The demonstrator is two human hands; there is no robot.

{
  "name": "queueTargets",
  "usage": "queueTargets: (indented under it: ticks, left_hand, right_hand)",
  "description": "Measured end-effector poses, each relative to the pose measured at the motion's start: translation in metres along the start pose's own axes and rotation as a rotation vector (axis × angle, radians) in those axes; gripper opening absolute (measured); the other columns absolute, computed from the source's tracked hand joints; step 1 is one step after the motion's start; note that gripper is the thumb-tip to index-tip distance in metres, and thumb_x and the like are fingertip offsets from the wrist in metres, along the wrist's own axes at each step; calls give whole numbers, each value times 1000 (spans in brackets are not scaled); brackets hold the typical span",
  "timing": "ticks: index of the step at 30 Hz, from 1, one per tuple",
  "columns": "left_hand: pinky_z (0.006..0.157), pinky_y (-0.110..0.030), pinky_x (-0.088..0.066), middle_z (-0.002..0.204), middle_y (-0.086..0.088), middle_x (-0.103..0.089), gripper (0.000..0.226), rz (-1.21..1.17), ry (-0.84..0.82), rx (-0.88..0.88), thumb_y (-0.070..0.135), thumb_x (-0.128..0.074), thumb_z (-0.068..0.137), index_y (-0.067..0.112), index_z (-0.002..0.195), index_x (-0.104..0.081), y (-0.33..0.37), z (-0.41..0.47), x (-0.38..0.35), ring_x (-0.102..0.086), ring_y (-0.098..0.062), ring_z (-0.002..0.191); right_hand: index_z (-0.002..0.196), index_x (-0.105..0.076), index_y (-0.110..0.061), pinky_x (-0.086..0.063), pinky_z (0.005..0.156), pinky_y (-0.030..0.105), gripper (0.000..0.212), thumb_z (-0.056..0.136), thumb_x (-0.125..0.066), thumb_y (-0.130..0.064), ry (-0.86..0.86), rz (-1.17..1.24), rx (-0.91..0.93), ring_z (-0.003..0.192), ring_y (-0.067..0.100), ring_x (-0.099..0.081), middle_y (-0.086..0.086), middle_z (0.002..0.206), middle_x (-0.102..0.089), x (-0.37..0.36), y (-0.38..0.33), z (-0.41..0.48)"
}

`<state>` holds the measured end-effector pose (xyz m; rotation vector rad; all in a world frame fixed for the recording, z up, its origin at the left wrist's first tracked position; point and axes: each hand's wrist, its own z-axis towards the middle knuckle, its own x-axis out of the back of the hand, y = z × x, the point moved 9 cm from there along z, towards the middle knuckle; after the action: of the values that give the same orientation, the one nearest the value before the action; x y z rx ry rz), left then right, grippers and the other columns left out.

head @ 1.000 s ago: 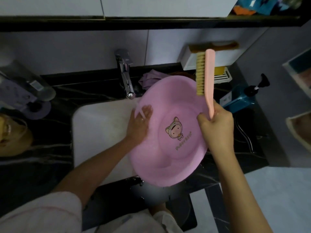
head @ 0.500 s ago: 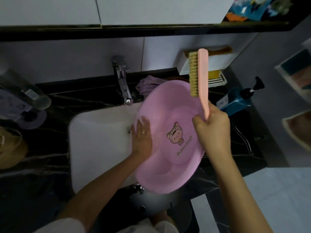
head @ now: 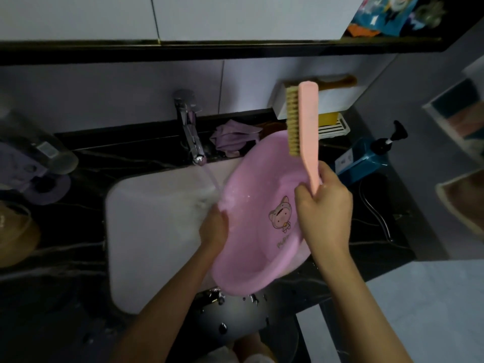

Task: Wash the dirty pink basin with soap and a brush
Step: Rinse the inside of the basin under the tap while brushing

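Observation:
The pink basin (head: 251, 205), with a cartoon pig printed on its bottom, tilts over the right side of the white sink (head: 146, 231). My left hand (head: 213, 227) grips its left rim, fingers hidden behind the rim. Water runs from the chrome tap (head: 191, 132) onto that rim. My right hand (head: 323, 208) holds the handle of a pink brush (head: 309, 132) upright above the basin, its tan bristles facing left and clear of the basin.
A blue pump soap bottle (head: 364, 155) lies on the black counter at the right. A purple cloth (head: 233, 137) sits behind the basin. A white soap rack (head: 332, 127) and a white box stand by the wall. Clear containers are at the left.
My left hand slid from inside the basin out to its left rim. The tap now pours water onto the rim. The brush stays raised in my right hand.

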<state>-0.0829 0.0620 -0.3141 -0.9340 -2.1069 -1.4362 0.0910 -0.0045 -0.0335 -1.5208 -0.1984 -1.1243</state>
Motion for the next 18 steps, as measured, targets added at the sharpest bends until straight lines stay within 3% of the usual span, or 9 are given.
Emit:
queueTargets:
  ticks: [4, 6, 8, 10, 13, 18]
  left_hand:
    - [85, -34, -45, 123, -16, -57, 41, -71, -234, 103, 26, -43, 97, 6, 132, -39, -33, -44, -25, -58, -32, 107]
    - [80, -30, -44, 125, -16, -56, 45, -144, -281, 157, 26, -49, 95, 3, 133, -38, -39, -46, -27, -58, -31, 108]
    - [79, -27, -42, 127, -14, -56, 46, -192, -297, 128, 27, -51, 95, 4, 133, -38, -37, -37, -25, -57, -28, 109]
    - [85, -29, -44, 130, -12, -56, 49, -218, -287, 68, 28, -52, 95, 7, 137, -38, -31, -24, -17, -56, -28, 113]
    - [93, -35, -46, 131, -14, -56, 50, -207, -282, -20, 29, -52, 94, 10, 139, -39, -23, -8, -4, -56, -29, 114]
    - [97, -31, -38, 137, -17, -49, 53, -164, -209, -107, 23, -53, 95, 5, 141, -35, -12, 10, 11, -50, -32, 122]
  right_hand:
    - [135, -47, -14, -59, 66, 31, 47, 89, -54, -11, 13, 35, -2, 83, 19, -67, 4, 111, -66, -3, -1, -6]
    - [134, -46, -13, -58, 63, 25, 48, 88, -56, -12, -24, 51, -3, 80, 14, -67, 3, 108, -66, -2, -3, -10]
    - [118, -53, -14, -51, 52, 14, 33, 86, -59, -17, -66, 51, -30, 66, 1, -62, -2, 89, -66, 4, 1, -10]
    - [91, -57, -14, -42, 46, 15, 10, 85, -60, -22, -79, 32, -45, 52, 0, -54, -5, 67, -57, 15, 3, -2]
    - [73, -56, -8, -41, 50, 23, 25, 87, -60, -28, -62, 64, -77, 50, 7, -47, 0, 60, -52, 24, 14, 23]
    - [78, -61, -2, -48, 55, 29, 38, 87, -62, -39, -139, 210, -264, 61, 23, -55, 9, 69, -57, 13, 47, 51]
